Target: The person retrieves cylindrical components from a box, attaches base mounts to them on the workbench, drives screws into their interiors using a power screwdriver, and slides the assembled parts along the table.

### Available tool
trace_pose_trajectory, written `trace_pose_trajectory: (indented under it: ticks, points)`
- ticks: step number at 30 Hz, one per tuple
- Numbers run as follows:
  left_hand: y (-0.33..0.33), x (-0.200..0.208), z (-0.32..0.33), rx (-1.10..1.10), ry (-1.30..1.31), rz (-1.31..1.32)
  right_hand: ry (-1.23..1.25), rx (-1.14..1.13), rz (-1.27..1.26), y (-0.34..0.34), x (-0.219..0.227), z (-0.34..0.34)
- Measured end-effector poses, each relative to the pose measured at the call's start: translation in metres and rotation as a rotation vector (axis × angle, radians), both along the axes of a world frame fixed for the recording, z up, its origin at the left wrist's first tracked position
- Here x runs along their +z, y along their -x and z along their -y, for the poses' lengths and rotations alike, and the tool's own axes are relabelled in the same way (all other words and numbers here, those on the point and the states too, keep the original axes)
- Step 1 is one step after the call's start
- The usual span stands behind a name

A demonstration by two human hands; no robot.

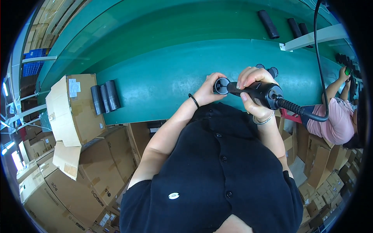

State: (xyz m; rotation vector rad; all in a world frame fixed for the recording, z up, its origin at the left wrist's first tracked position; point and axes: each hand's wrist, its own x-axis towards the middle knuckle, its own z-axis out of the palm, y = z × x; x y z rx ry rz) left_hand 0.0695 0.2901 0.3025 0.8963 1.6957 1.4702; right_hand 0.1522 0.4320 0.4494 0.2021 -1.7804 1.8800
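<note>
My left hand [206, 88] is closed around a short black cylinder [222, 80], whose open end faces me, near the front edge of the green bench [171, 66]. My right hand [254, 76] grips a black electric screwdriver [258, 94], held nearly level. Its tip points left into the cylinder's open end; whether it touches a screw inside is hidden. From the tool's back end a black cord [291, 106] runs right and then up. Just beyond my right hand stand more black cylinders [273, 72], partly covered by it.
Three black cylinders [105, 97] lie at the bench's left end, beside an open cardboard box [74, 108]. Others [269, 24] rest on the darker green strip behind, near a white metal bracket [314, 37]. A co-worker in pink [330, 120] is at the right. Stacked cartons [70, 190] fill the lower left.
</note>
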Motion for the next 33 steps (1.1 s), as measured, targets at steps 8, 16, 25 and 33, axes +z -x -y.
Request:
trace_pose_trajectory:
  ticks: [8, 16, 25, 33]
  points:
    - [-0.002, -0.006, 0.000, -0.003, -0.020, -0.037, -0.028, 0.001, 0.090, 0.000, 0.003, 0.003]
    - [0.006, -0.002, 0.006, -0.001, -0.021, -0.020, -0.032, -0.028, -0.108, -0.005, 0.025, -0.003]
    - [0.004, 0.016, -0.002, -0.064, -0.018, 0.075, -0.099, -0.074, -0.136, 0.001, 0.020, -0.007]
    - [0.000, 0.011, -0.001, -0.032, -0.016, -0.099, -0.131, -0.070, -0.048, -0.001, 0.013, -0.007]
